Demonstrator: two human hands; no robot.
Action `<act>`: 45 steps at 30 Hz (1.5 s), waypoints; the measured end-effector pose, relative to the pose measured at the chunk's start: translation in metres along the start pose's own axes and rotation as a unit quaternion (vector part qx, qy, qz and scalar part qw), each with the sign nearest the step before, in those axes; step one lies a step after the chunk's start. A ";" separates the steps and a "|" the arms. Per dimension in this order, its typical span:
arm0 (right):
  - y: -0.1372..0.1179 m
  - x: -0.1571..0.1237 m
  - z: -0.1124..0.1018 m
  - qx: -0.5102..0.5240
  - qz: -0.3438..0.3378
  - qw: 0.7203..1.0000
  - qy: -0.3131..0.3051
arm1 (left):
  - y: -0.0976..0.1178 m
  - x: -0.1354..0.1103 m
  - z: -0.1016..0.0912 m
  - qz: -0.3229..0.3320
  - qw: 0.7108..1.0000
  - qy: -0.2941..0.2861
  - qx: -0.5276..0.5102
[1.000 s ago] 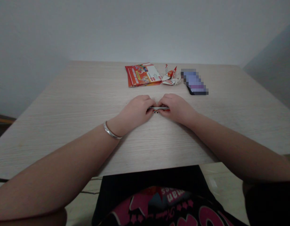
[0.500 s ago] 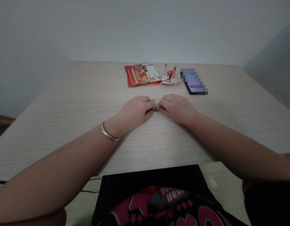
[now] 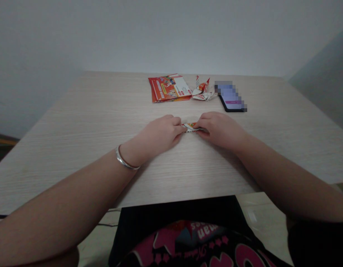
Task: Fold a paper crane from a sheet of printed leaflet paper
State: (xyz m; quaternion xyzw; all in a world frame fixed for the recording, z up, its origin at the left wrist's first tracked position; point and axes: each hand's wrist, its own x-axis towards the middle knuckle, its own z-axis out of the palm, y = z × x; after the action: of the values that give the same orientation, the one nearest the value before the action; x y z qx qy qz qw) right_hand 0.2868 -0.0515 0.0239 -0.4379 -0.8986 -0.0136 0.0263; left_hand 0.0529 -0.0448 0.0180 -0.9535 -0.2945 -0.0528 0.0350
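Note:
A small folded piece of printed paper (image 3: 190, 127), white with orange and red, lies low over the table between my hands. My left hand (image 3: 163, 134) grips its left end, fingers closed and the fingertips on the paper. Its right end is pinched by my right hand (image 3: 217, 129), whose fingers hide part of it. A silver bangle (image 3: 124, 160) circles my left wrist. Both hands rest on or just above the tabletop.
Beyond my hands a stack of red and white printed leaflets (image 3: 167, 89) lies on the pale wooden table (image 3: 85, 111). Beside it stands a folded paper shape (image 3: 202, 91) with pointed tips. A phone (image 3: 231, 98) lies to its right. The wall (image 3: 171, 37) borders the table's far edge.
My hands have moved slightly apart, the right one to the right. More of the folded paper's printed surface shows between them.

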 end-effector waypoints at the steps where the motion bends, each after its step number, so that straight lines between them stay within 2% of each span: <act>1: 0.000 0.000 0.001 -0.005 -0.002 1.000 0.002 | 0.001 0.000 0.000 0.007 1.000 0.005 0.007; 4: -0.001 0.002 0.003 -0.028 -0.012 0.999 0.015 | 0.004 0.000 0.000 0.021 0.999 0.014 0.027; 11: 0.004 0.013 0.009 -0.041 -0.026 0.998 0.040 | 0.002 0.001 0.007 0.002 0.999 0.027 0.019; 15: 0.009 0.011 0.008 -0.020 -0.026 0.999 0.043 | 0.000 0.001 0.013 0.044 0.997 0.055 0.010; 18: 0.013 0.007 0.005 0.008 -0.018 0.999 0.032 | -0.001 0.000 0.015 0.066 0.997 0.049 0.004; 25: 0.027 0.001 -0.001 0.036 0.014 0.999 0.021 | 0.002 -0.001 0.011 0.057 0.998 0.022 -0.005; 29: 0.030 -0.001 -0.001 -0.003 0.031 0.999 0.043 | 0.000 -0.001 0.009 0.060 0.998 0.019 -0.016; 33: 0.032 -0.004 -0.002 -0.052 0.085 0.994 0.042 | 0.001 -0.001 0.007 0.057 0.998 0.011 -0.026; 36: 0.029 -0.005 -0.004 -0.043 0.131 0.989 0.056 | 0.002 0.000 0.005 0.057 0.998 0.005 -0.033; 39: 0.023 -0.005 -0.004 -0.007 0.093 0.994 0.062 | 0.002 0.000 0.005 0.055 0.998 0.009 -0.037; 42: 0.019 -0.005 -0.005 -0.001 0.034 0.999 0.031 | 0.000 0.000 0.007 0.058 0.997 0.016 -0.039; 45: 0.020 -0.006 -0.007 -0.034 0.036 0.998 0.025 | -0.002 0.000 0.007 0.058 0.997 0.011 -0.047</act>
State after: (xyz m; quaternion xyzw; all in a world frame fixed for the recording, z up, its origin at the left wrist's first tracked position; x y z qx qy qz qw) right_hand 0.3065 -0.0442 0.0301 -0.4702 -0.8802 -0.0540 0.0347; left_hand 0.0521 -0.0430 0.0113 -0.9691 -0.2351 -0.0745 -0.0032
